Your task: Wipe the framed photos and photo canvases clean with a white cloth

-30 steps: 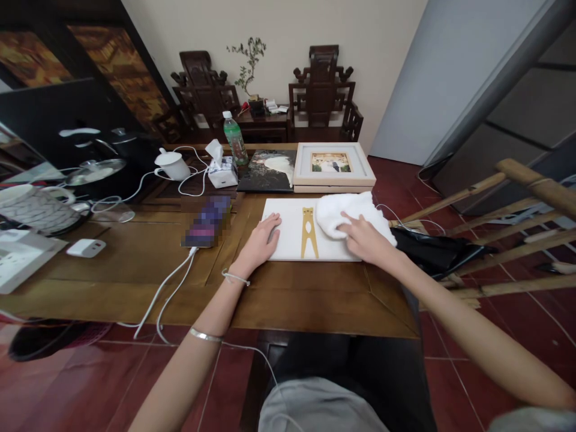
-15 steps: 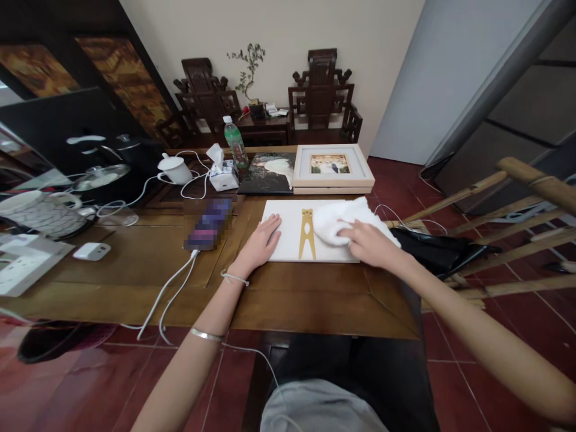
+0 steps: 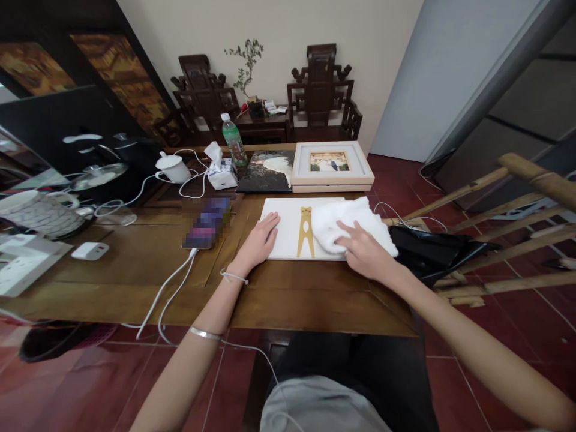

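Observation:
A white board with a gold clothes-peg shape on it lies flat on the wooden table. My left hand rests flat on the board's left edge, fingers stretched out. My right hand presses down on a white cloth that covers the board's right part, fingers lying on the cloth.
Behind the board lie a framed photo and a dark picture. A phone with a white cable, a tissue box, a green bottle, a white cup and a charger stand to the left. Bamboo poles and a black bag are on the right.
My right hand and the cloth have slid a little toward me and to the left over the board. My left hand has stayed in place.

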A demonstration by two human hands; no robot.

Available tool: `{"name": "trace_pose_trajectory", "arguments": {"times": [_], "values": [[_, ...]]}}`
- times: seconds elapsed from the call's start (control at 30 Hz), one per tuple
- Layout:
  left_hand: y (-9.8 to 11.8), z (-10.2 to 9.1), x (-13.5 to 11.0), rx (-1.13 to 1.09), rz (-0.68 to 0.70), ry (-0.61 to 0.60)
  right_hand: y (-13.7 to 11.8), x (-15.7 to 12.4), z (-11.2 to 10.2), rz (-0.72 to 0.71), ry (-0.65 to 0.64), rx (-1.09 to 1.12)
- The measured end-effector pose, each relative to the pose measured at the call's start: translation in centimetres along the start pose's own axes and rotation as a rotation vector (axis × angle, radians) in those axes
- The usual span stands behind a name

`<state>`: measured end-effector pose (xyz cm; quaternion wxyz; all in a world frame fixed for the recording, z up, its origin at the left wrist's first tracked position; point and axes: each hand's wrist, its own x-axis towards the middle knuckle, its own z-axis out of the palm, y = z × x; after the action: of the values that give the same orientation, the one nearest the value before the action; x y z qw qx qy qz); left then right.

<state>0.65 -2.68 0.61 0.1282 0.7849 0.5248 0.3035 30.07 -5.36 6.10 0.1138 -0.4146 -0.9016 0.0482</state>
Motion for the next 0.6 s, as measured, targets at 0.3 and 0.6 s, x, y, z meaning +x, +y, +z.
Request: {"name": "trace_pose_trajectory", "arguments": {"times": [0.3,0.6], "values": [[0.1,-0.1,0.0,-0.018,0.004,0.005,-1.9,-3.3,-1.9,-0.093,-0.108,0.096],[0.1,-0.3,-0.1,0.006,0.010,-0.003,4.0,6.0,-0.9,0.018,-0.008,0.023]]}}
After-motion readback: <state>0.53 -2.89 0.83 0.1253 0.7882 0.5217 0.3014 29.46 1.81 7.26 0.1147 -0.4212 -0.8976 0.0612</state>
